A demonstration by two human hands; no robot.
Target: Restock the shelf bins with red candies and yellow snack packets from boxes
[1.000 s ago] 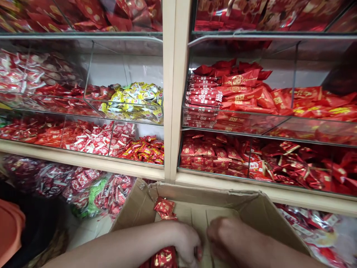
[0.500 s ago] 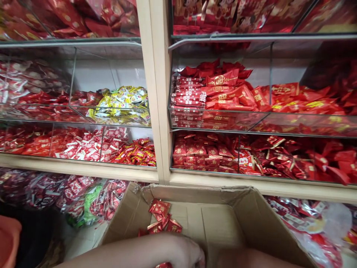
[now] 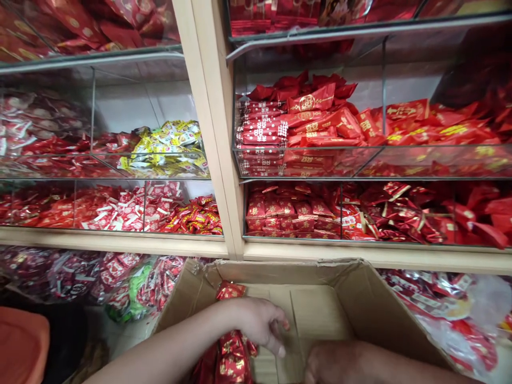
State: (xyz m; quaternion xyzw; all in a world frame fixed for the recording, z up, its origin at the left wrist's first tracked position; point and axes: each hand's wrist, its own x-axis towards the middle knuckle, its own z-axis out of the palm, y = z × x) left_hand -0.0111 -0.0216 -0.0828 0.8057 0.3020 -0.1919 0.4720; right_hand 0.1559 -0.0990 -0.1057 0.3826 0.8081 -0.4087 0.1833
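My left hand (image 3: 262,324) reaches into a cardboard box (image 3: 276,274), its fingers curved and thumb apart, with nothing between them. Small red packets with gold print (image 3: 233,358) lie along the box's left side, partly under my left wrist. My right hand (image 3: 327,364) is low in the box, right of the left hand, with its fingers curled in. Anything inside that curl is hidden. The two hands are apart.
Wooden shelves with clear-fronted bins (image 3: 310,164) of red, white and yellow packets rise behind the box. Bagged packets (image 3: 160,282) lie under the shelf at left, more bags (image 3: 452,314) at right. An orange object (image 3: 24,344) is at the lower left.
My left hand has lifted up and its fingers have spread apart. More red packets show at the box's left side. My right hand has come further into view.
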